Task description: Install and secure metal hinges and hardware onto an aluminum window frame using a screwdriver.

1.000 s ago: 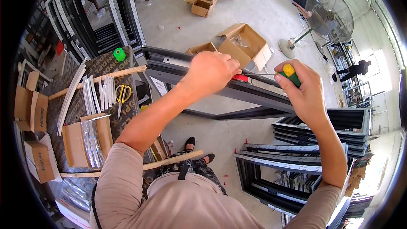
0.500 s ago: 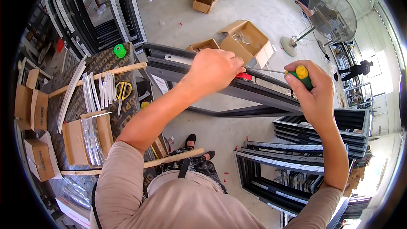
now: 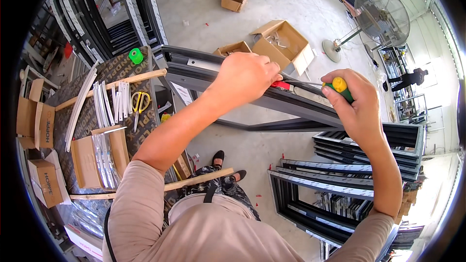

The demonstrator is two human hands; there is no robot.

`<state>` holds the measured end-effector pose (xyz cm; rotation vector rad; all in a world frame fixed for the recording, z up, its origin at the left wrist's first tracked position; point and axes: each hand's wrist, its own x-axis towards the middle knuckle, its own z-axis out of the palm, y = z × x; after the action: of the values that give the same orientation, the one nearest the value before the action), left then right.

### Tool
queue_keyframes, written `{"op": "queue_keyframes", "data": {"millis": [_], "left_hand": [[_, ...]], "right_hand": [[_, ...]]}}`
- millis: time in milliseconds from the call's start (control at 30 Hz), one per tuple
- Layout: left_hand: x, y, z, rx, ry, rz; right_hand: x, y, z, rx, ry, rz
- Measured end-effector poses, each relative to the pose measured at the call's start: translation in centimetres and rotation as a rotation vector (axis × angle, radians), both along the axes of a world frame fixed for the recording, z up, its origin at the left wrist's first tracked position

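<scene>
My right hand is closed round the yellow and green handle of a screwdriver. The thin shaft points left toward my left hand. That hand is closed over the upper rail of a dark grey window or door frame, fingertips pinched together near the shaft's far end. Just beside those fingertips a small red piece shows in the rail's channel. My fingers hide the screwdriver's tip and whatever they pinch. A silver plate lies in the channel left of my left hand.
At left, a table bears yellow-handled scissors, metal strips, a green roll and a carton of wrapped parts. Open cartons lie beyond the frame, near a standing fan. Stacked frames stand at right; a person is farther off.
My right hand and the screwdriver handle have shifted slightly left and down, toward the rail. My left hand stays in nearly the same place.
</scene>
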<state>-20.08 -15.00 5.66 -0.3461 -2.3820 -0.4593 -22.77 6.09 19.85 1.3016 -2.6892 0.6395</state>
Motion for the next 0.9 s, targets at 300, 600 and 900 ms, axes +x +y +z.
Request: {"op": "queue_keyframes", "data": {"millis": [300, 600, 900], "left_hand": [[-0.7, -0.5, 0.3, -0.056, -0.03, 0.003], [-2.4, -0.4, 1.0, 0.159, 0.121, -0.179], [-3.7, 0.2, 1.1, 0.406, -0.128, -0.154]], "right_hand": [[-5.3, -5.9, 2.8, 0.288, 0.274, 0.52], [-5.3, -6.5, 3.0, 0.2, -0.378, -0.192], [-5.5, -3.9, 4.7, 0.103, -0.467, -0.031]]}}
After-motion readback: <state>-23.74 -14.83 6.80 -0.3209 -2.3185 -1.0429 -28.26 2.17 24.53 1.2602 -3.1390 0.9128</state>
